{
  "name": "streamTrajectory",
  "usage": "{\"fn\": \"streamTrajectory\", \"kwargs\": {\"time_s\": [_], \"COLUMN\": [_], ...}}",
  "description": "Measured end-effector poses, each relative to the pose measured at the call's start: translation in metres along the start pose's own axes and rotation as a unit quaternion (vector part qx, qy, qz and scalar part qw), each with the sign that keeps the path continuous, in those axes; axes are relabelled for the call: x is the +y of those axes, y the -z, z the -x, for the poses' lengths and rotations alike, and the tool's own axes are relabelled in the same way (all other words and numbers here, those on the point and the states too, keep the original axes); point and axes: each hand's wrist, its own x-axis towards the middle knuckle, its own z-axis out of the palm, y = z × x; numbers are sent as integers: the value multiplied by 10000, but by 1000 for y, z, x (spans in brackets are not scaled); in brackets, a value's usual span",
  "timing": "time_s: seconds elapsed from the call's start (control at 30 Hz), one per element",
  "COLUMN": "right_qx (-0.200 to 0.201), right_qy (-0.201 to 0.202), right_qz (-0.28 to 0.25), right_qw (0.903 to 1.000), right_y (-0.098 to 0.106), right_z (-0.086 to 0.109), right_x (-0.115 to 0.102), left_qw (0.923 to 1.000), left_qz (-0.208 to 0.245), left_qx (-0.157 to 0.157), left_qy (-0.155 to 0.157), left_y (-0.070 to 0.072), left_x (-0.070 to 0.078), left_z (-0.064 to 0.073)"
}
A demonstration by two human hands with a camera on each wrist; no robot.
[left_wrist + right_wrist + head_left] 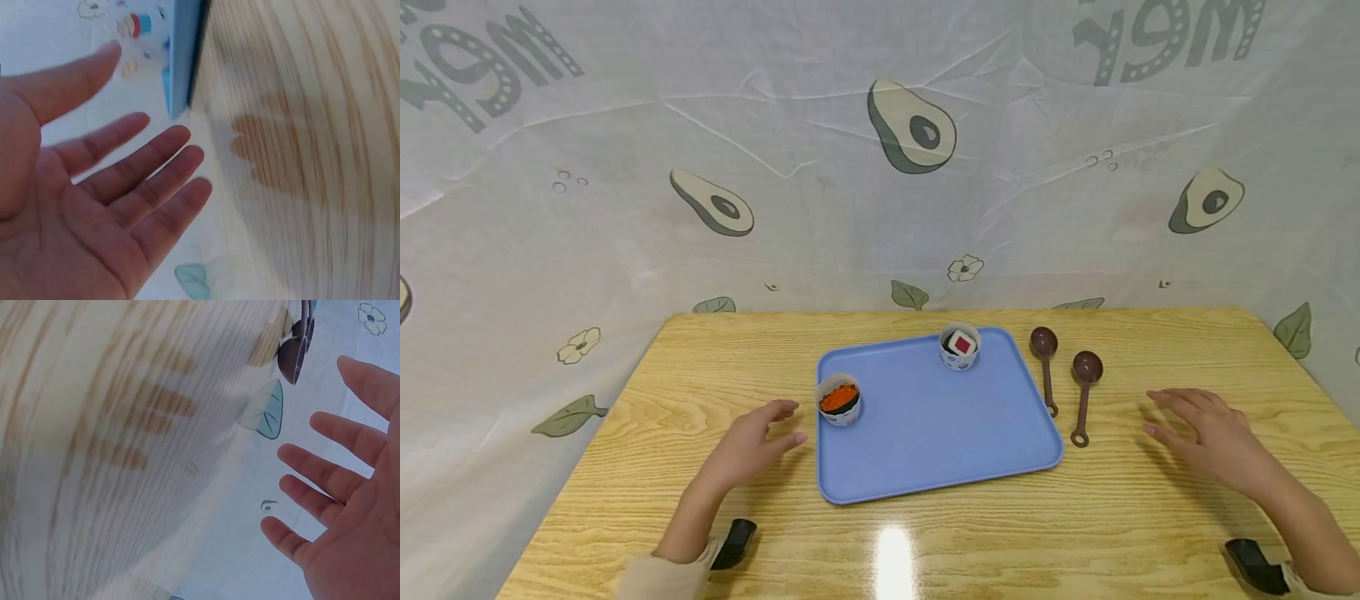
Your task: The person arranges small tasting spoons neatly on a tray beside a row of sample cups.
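Note:
A blue tray [932,417] lies on the table in the head view. On its left edge stands a paper cup [842,415] with an orange roe-topped sushi piece [838,400] inside. Another paper cup [958,360], at the back right of the tray, contains a white sushi piece with a red centre [961,343]. My left hand [748,442] hovers just left of the tray, fingers spread and holding nothing. To the right of two brown measuring spoons, the nearer spoon [1084,392] and the farther spoon [1047,367], my right hand [1210,437] is held above the table with its fingers apart, also holding nothing.
The wooden table [970,533] reaches back to a pale cloth [820,108] printed with avocados, leaves and flowers. This cloth also hangs at both sides. A dark wrist strap part [733,543] shows at the left wrist, and another [1255,567] at the right.

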Motion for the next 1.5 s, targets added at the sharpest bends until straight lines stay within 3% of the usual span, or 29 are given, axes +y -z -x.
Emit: {"fn": "streamTrajectory", "kwargs": {"time_s": [0.13, 0.3, 0.67, 0.97, 1.07, 1.2, 1.37, 1.5], "right_qx": [50, 70, -499, -421, -829, -1316, -1402, -1319], "right_qy": [48, 161, 2, -48, -471, -1221, -1816, -2009], "right_qz": [-51, -190, -822, -1120, -1707, -2565, -3379, -3985], "right_qw": [10000, 9997, 9954, 9928, 9807, 9497, 9128, 8851], "right_y": [0, 0, 4, 13, 16, 17, 11, 3], "right_z": [0, -1, -9, -24, -31, -39, -47, -51], "right_x": [-2, -7, -17, -24, -29, -33, -34, -31], "left_qw": [9979, 9899, 9801, 9687, 9675, 9668, 9659, 9644], "left_qz": [505, 1154, 1682, 2132, 2160, 2197, 2226, 2270], "left_qx": [126, 104, -62, 90, 109, 102, 112, 130], "left_qy": [373, 820, 1057, 1271, 1308, 1304, 1316, 1353], "left_y": [-4, -10, -20, -27, -28, -28, -29, -30], "left_x": [6, 8, 11, 10, 10, 9, 9, 9], "left_z": [-3, -6, -11, -13, -13, -14, -14, -15]}}
